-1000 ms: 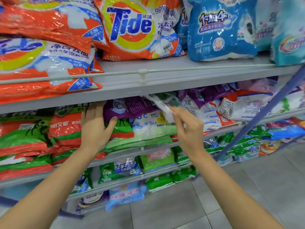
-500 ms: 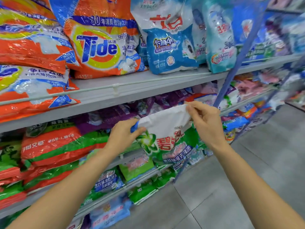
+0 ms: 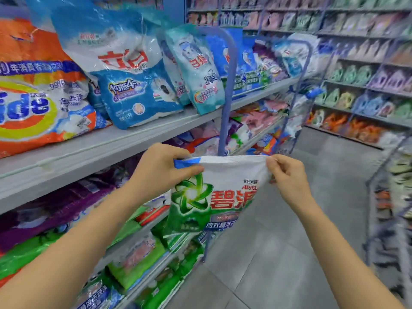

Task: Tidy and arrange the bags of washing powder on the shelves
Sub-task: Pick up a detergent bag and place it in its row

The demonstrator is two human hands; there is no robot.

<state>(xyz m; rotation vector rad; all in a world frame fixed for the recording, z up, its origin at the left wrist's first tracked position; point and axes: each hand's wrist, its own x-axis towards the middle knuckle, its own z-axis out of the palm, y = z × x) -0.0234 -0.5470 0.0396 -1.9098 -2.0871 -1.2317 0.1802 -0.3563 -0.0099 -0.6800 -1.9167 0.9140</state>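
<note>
Head view, and both hands are up in front of the shelving. The left hand (image 3: 160,172) is curled round the top left corner of the white and green bag (image 3: 214,197), fingers folded over the blue-tipped edge and thumb across the front. The right hand (image 3: 287,177) pinches the top right corner, thumb and forefinger closed on the seam and the other fingers tucked in. Two hands, one bag between them, its top edge stretched flat. It hangs upright in the air with the print facing the camera, out over the grey tiled floor (image 3: 278,253), just beside the shelf fronts and lower than the edge of the upper shelf (image 3: 133,139).

Counting along that upper shelf: one orange Tide bag (image 3: 40,97) at the left, one blue and white bag (image 3: 124,85) next to it, one pale teal bag (image 3: 196,70) leaning beyond that, and more blue packs behind, too blurred to number. Two blue uprights (image 3: 225,108) rise past the shelf edge. Below, purple bags (image 3: 55,204) lie on one level and green bags (image 3: 133,264) lower down; how many, I cannot tell. The far shelves (image 3: 356,63) are packed, but smeared.
</note>
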